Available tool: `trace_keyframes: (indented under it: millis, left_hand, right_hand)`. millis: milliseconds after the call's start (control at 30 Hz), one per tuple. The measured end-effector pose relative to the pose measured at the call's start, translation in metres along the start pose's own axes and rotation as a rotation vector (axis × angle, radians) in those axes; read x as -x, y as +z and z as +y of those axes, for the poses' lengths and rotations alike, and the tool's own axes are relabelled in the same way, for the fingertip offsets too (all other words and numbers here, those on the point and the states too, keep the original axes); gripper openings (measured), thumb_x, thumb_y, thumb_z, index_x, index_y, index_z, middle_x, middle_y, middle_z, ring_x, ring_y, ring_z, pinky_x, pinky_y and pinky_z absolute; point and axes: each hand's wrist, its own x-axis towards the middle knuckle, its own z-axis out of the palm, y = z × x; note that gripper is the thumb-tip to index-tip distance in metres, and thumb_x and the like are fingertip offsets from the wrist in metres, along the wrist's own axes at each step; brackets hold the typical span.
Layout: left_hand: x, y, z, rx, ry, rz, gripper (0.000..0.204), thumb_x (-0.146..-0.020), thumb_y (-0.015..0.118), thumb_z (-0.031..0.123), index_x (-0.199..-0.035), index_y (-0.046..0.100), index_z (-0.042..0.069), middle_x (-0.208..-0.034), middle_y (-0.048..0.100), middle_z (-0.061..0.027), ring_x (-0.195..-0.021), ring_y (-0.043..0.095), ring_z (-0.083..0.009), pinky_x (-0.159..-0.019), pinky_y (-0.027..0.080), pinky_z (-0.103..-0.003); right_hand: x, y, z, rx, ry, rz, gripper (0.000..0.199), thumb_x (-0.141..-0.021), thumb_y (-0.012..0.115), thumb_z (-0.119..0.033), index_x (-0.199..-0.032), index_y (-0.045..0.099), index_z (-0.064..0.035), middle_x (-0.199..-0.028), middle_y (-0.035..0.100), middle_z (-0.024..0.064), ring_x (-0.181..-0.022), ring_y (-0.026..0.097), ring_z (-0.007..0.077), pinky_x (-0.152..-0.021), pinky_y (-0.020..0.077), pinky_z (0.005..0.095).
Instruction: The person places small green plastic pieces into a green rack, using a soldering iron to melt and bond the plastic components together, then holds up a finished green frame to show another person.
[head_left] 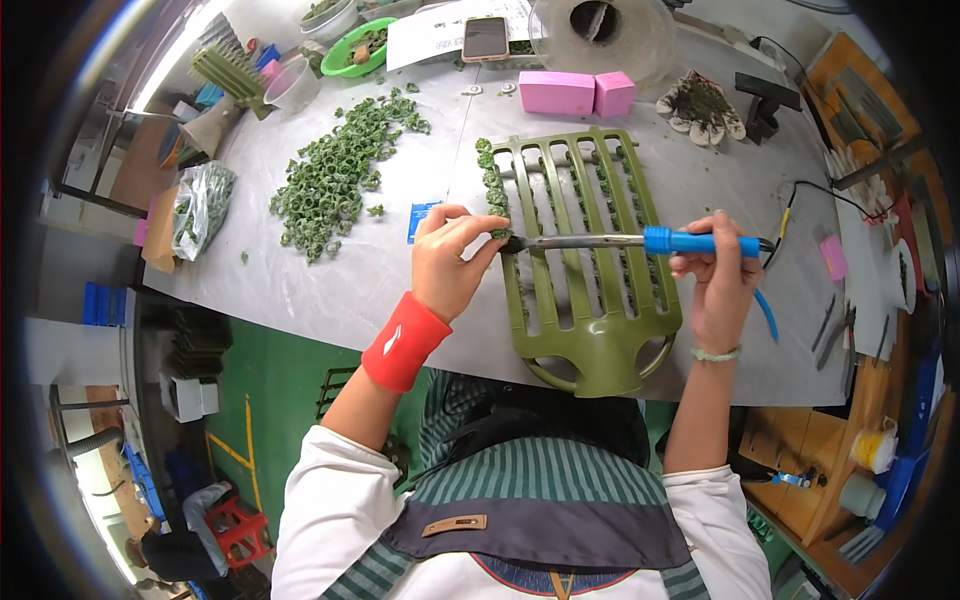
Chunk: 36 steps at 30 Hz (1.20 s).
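An olive-green slatted plastic frame (612, 352) lies on the grey table in front of me, with rows of small green curled pieces along its slats. My left hand (447, 258) is at the frame's left edge, thumb and forefinger pinched on a small green curled piece (501, 233). My right hand (718, 290) grips the blue handle of a soldering iron (590, 241). The iron lies level across the slats, its dark tip beside my left fingertips. Whether the tip touches the piece, I cannot tell.
A heap of green curled pieces (335, 180) spreads to the left, near a plastic bag (203, 210). Pink blocks (556, 92), a phone (486, 39), a green basket (340, 62) and a stained glove (702, 108) lie farther back. Pliers (838, 335) rest at the right.
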Motion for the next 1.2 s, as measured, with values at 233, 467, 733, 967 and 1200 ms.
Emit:
trace_keyframes:
  millis: [233,467,733,967,1200]
  left_hand:
    - [-0.003,-0.009,-0.002,0.013,0.036,-0.050,0.027,-0.073,0.076,0.004,-0.099,0.072,0.010,-0.087,0.070,-0.0014,-0.087,0.056,-0.0196,-0.077,0.048,-0.031]
    - [-0.001,-0.061,-0.115,-0.517,-0.016,0.094,0.026,-0.081,0.062,-0.003,-0.105,0.068,0.005,-0.096,0.066,-0.0089,-0.079,0.066,-0.0259,-0.071,0.054,-0.032]
    - [0.024,-0.066,-0.123,-0.152,-0.390,-0.007,0.022,-0.079,0.066,-0.001,-0.100,0.067,0.005,-0.090,0.069,-0.0097,-0.075,0.067,-0.0222,-0.071,0.054,-0.032]
    - [0.025,-0.044,-0.010,0.486,-0.456,-0.119,0.023,-0.084,0.068,-0.002,-0.106,0.070,0.004,-0.091,0.070,-0.0034,-0.083,0.064,-0.0073,-0.074,0.052,-0.022]
    - [0.017,-0.020,0.019,0.082,-0.074,-0.031,0.027,-0.074,0.075,0.000,-0.099,0.073,0.009,-0.084,0.069,-0.0022,-0.081,0.057,-0.0171,-0.074,0.050,-0.029]
  right_hand:
    - [0.003,-0.012,-0.021,0.066,-0.058,0.051,0.028,-0.093,0.060,-0.026,-0.081,0.064,-0.0006,-0.072,0.066,0.0100,-0.048,0.060,0.0139,-0.043,0.0478,0.0240]
    - [0.006,-0.005,-0.025,0.040,-0.037,0.011,0.029,-0.094,0.058,-0.026,-0.080,0.061,-0.0013,-0.071,0.065,0.0120,-0.047,0.059,0.0141,-0.041,0.0461,0.0235]
    - [0.009,-0.003,-0.029,0.063,-0.041,0.021,0.029,-0.094,0.058,-0.027,-0.080,0.062,-0.0009,-0.072,0.065,0.0124,-0.047,0.060,0.0145,-0.042,0.0462,0.0241]
    - [0.008,-0.013,-0.025,0.059,-0.057,0.033,0.028,-0.094,0.059,-0.025,-0.082,0.063,-0.0001,-0.073,0.066,0.0124,-0.049,0.062,0.0148,-0.043,0.0482,0.0236]
    - [0.008,-0.011,-0.014,0.033,-0.048,0.036,0.029,-0.093,0.060,-0.026,-0.082,0.063,0.0006,-0.074,0.066,0.0110,-0.050,0.062,0.0145,-0.045,0.0496,0.0233]
